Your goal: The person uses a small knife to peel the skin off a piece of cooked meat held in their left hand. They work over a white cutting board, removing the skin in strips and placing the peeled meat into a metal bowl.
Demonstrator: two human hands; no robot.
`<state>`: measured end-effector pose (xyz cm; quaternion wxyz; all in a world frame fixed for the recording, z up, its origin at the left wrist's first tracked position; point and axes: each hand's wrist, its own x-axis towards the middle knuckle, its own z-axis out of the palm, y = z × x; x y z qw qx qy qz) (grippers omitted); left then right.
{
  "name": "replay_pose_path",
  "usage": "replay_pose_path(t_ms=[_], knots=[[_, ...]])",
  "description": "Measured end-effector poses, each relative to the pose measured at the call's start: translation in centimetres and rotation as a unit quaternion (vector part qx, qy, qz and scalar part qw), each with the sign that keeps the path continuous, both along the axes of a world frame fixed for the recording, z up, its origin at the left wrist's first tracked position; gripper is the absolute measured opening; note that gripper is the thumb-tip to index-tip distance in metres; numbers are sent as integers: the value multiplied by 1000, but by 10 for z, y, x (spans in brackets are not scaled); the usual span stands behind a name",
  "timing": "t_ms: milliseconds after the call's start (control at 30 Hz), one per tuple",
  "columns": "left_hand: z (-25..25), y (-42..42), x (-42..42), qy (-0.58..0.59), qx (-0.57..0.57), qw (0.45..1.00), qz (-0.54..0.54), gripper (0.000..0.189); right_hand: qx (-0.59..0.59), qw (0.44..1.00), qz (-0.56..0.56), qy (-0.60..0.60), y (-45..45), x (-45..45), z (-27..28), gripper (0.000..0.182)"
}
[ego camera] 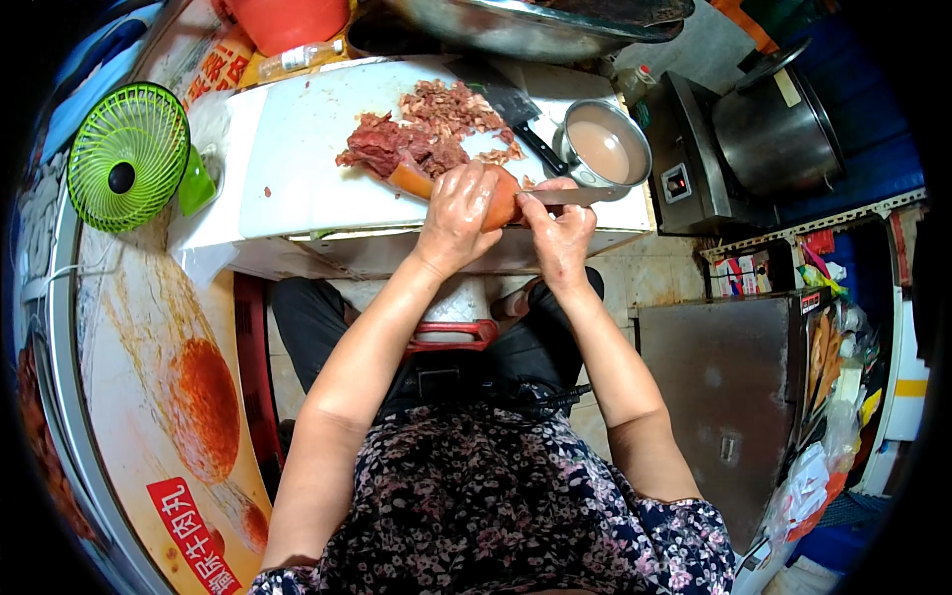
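My left hand [459, 201] presses on a smooth orange-brown piece of skin-on meat [503, 204] near the front edge of a white cutting board [297, 163]. Against that meat's right side, my right hand [559, 230] grips a knife [584, 195]; its metal blade lies across the fingers and no handle shows. Left of my hands is a dark red chunk of meat [379, 145], with a strip of orange skin beside it. Behind it sits a pile of chopped meat [446, 104]. A cleaver [539, 145] with a black handle lies at the pile's right.
A steel pot of cloudy pinkish liquid [602, 149] stands at the board's right. Farther right is a tall stockpot [773, 141] by a metal appliance [695, 149]. A green fan [130, 156] stands left. A large metal basin [520, 33] and plastic bottle [301, 58] lie behind.
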<state>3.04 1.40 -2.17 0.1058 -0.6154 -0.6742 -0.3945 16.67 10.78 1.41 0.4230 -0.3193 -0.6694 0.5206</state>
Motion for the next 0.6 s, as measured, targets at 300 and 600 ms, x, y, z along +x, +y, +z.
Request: replay_pose_path(t_ms=[300,600], knots=[[2,-1,0,4,5,1000,1,93,23,999,-5,-39,3,-3,-3,16],[2,1,0,2,10,1000,-1,92,-2,1000,15,-14,3,-4,-9,18]])
